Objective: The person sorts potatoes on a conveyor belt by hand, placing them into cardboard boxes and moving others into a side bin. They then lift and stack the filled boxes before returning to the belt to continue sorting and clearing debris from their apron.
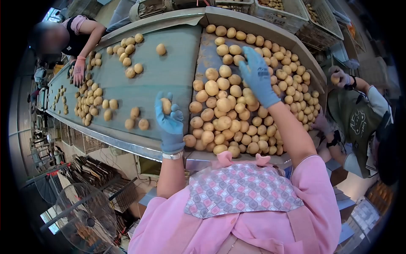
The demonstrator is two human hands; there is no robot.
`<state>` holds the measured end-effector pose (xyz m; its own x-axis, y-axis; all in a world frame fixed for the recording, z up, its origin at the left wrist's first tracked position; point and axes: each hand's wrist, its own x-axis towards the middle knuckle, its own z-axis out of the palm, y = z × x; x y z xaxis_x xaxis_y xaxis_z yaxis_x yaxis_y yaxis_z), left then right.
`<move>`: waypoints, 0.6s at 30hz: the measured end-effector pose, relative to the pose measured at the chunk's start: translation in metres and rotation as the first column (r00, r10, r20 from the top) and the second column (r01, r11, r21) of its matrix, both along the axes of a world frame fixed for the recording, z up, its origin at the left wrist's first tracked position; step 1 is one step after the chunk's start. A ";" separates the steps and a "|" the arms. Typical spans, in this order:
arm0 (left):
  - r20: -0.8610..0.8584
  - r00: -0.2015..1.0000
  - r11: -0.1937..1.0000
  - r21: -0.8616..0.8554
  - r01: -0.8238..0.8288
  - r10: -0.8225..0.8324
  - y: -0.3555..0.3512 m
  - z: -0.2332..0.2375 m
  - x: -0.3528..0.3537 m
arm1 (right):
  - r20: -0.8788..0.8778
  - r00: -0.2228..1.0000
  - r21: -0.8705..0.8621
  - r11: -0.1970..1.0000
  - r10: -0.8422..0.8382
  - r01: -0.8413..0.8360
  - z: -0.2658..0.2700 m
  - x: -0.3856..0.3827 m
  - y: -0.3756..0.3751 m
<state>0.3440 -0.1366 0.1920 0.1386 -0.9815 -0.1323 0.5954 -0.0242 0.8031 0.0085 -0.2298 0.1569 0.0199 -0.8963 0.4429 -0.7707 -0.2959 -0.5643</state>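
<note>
Potato [166, 106], small, rounded and pale yellow-brown with a smooth skin, is held in the left hand [170, 122], whose grip, in a blue glove, is closed around it just above the grey-green surface [169, 76], beside the left edge of the heap [237, 114] of like potatoes. The right hand [257, 78], also gloved in blue, is stretched out with its grip open and fingers spread over the heap; whether the heap is touched cannot be told. The heap is packed densely on the right part of the surface, bounded by a metal rim [270, 31]. Loose potatoes [91, 99] are scattered in small groups farther left on the surface. A co-worker's hand [79, 70] in a pink glove is laid among them at the far left. Another person [359, 118] is seen at the right, with one potato raised in a gloved hand. Wire crates [292, 10] holding more potatoes are set beyond the surface, and a floor fan [86, 218] is seen below at the left.
</note>
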 end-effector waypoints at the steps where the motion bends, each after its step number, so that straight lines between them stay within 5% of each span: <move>1: 0.314 0.947 0.993 -0.114 -0.035 0.070 0.000 -0.002 -0.003 | -0.013 0.988 -0.053 0.987 0.151 -0.152 0.025 0.021 0.016; 3: 0.662 0.712 0.955 -0.292 -0.042 0.233 0.003 0.005 -0.018 | -0.145 0.931 -0.105 0.931 0.334 -0.350 0.030 0.046 0.031; 5: 0.767 0.517 0.904 -0.428 -0.028 0.379 -0.001 0.028 -0.041 | -0.363 0.850 -0.107 0.889 0.382 -0.445 -0.002 0.060 0.037; 7: 0.849 0.442 0.944 -0.330 0.017 0.289 0.000 0.015 -0.029 | -0.336 0.908 -0.073 0.954 0.251 -0.291 -0.019 0.048 0.024; 10: 0.942 -0.149 0.950 -0.282 0.135 0.301 -0.001 0.023 -0.024 | -0.117 0.982 0.023 0.989 0.150 -0.148 -0.002 0.040 0.028; 12: 0.965 -0.112 0.962 -0.218 0.166 0.238 -0.001 0.022 -0.021 | -0.061 0.978 -0.038 0.979 0.197 -0.200 0.018 0.046 0.046; 14: 0.848 0.528 0.981 -0.133 0.138 0.040 0.001 0.029 -0.024 | -0.122 0.953 -0.044 0.957 0.279 -0.286 0.019 0.044 0.063; 15: 0.357 0.928 0.989 -0.063 0.136 -0.105 0.002 0.036 -0.025 | -0.167 0.936 -0.018 0.948 0.311 -0.318 0.012 0.040 0.069; 16: -0.288 0.942 0.984 -0.003 0.178 -0.171 0.002 0.041 -0.026 | -0.209 0.916 0.009 0.937 0.342 -0.348 0.007 0.037 0.075; 18: -0.051 0.985 0.981 -0.110 0.159 -0.166 0.003 0.022 -0.023 | -0.284 0.868 0.070 0.912 0.408 -0.405 -0.003 0.033 0.093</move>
